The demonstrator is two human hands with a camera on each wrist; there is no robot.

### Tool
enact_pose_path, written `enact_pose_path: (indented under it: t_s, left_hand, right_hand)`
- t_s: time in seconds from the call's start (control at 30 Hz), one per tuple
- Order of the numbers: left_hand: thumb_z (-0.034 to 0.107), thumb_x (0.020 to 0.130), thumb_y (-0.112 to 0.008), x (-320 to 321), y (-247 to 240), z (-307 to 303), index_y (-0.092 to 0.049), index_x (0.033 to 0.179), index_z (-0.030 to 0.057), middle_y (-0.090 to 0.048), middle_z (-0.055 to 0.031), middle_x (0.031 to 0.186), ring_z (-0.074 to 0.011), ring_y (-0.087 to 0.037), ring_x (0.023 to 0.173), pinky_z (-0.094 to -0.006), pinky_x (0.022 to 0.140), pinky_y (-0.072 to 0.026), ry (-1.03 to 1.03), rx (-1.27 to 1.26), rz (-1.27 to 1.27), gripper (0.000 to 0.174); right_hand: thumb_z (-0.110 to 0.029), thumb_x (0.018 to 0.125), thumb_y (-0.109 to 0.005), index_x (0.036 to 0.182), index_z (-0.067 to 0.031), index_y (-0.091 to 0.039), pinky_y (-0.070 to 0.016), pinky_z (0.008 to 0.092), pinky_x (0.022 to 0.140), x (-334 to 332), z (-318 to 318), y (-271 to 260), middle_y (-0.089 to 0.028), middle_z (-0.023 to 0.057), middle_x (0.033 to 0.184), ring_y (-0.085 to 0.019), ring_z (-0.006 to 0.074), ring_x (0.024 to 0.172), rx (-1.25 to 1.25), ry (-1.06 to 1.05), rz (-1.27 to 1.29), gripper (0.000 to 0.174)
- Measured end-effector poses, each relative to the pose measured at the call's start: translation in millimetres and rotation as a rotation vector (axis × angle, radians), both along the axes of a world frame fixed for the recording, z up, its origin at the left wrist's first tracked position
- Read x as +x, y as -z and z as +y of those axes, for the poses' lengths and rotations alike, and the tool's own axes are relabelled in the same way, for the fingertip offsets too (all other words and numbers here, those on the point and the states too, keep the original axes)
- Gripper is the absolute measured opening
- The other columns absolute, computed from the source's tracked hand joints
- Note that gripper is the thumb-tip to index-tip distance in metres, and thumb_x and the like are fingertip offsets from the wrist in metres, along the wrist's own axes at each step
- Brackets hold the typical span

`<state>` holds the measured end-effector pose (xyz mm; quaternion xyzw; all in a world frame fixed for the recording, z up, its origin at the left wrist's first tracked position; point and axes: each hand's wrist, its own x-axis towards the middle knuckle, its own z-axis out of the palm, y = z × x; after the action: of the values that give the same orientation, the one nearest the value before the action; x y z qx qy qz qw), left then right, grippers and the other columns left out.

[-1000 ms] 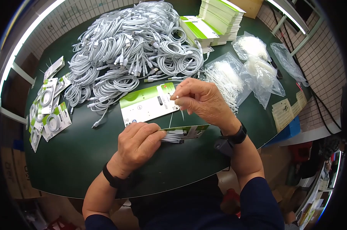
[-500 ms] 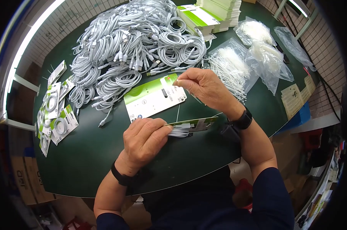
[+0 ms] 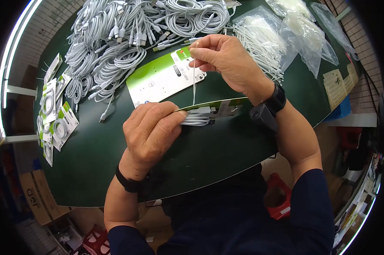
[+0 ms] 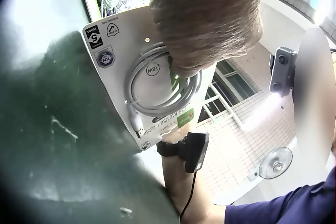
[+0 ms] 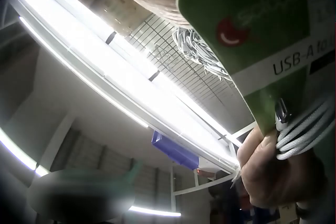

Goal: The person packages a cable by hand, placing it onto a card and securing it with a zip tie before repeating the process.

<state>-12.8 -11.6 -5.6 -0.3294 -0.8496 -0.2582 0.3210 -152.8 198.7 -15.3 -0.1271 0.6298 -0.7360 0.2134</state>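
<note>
My left hand [image 3: 151, 131] grips a green and white packaging card [image 4: 113, 87] by one edge, its thumb over the coil. The card is seen nearly edge-on in the head view. A coiled white USB cable [image 3: 196, 119] lies against its face, its metal plug [image 5: 282, 111] showing in the right wrist view. Above the card, my right hand [image 3: 232, 63] pinches a thin white cable tie [image 3: 195, 85] between thumb and forefinger. The tie runs straight down to the card's upper edge. Behind it, another printed card [image 3: 158, 80] lies flat on the table.
Bundled white cables [image 3: 111, 42] are heaped at the back of the green table [image 3: 94, 170]. Loose white ties [image 3: 260, 42] spill from a bag at right, beside other plastic bags [image 3: 304, 38]. Carded cables [image 3: 59, 127] pile up at left. A cardboard box [image 3: 41, 195] stands below.
My right hand has shifted up from the held card, and the tie now stretches upright from its fingers to the card. My left hand keeps its grip. The head view has tilted downward.
</note>
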Motion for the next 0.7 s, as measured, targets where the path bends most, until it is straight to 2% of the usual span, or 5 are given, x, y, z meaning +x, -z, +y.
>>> enact_pose_path:
  t_s: [0.7]
  left_hand:
    - [0.0,0.068,-0.081,1,-2,-1,-0.073,0.1,0.0044,-0.069,-0.0074,0.091,-0.024,-0.067,0.074,-0.035,0.064,-0.0522,0.016,-0.028,-0.008,0.033]
  right_hand:
    - [-0.013,0.101,-0.073,0.112,0.0054,-0.071,-0.06,0.0195,0.075,13,-8,7,-0.075,0.0103,0.097,-0.074,0.0112,0.084,0.005,-0.077,-0.021,0.021]
